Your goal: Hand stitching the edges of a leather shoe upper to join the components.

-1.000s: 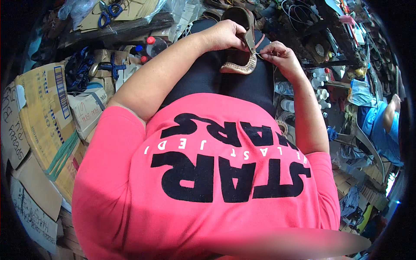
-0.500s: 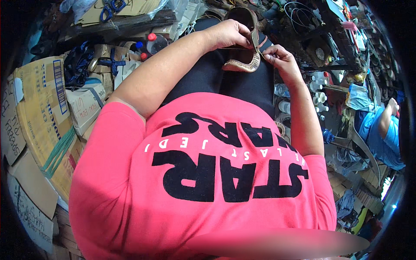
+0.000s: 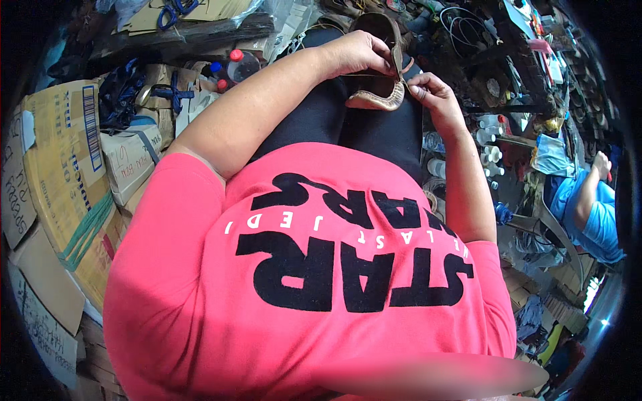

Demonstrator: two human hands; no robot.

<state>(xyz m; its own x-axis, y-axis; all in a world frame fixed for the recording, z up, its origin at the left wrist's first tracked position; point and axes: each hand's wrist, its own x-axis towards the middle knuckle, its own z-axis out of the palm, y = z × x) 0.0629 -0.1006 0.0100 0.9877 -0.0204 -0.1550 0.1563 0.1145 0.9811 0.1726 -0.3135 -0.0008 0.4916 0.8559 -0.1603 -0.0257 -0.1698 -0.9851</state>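
Observation:
A brown leather shoe (image 3: 378, 101) with a gathered, stitched toe edge rests over my thighs at the top of the view. My left hand (image 3: 361, 53) reaches into its opening, fingers closed on the upper, and hides part of the inside. At the shoe's right edge, my right hand (image 3: 435, 93) is in a pinch, thumb against the forefinger. A thin thread seems to run from the leather into that pinch; whether a needle is there too is too small to tell. Another fine strand shows near my left fingers.
Cardboard boxes (image 3: 63, 140) are stacked on the left, with blue-handled scissors (image 3: 167, 17) on cardboard above. Capped bottles (image 3: 242, 65) stand beyond my left forearm. Small white bottles (image 3: 491, 154) lie right of my right arm. At far right sits another person in blue (image 3: 588, 214).
Both hands and the shoe have shifted very slightly right in the view. My grips look the same. The other person's forearm and hand have moved a little.

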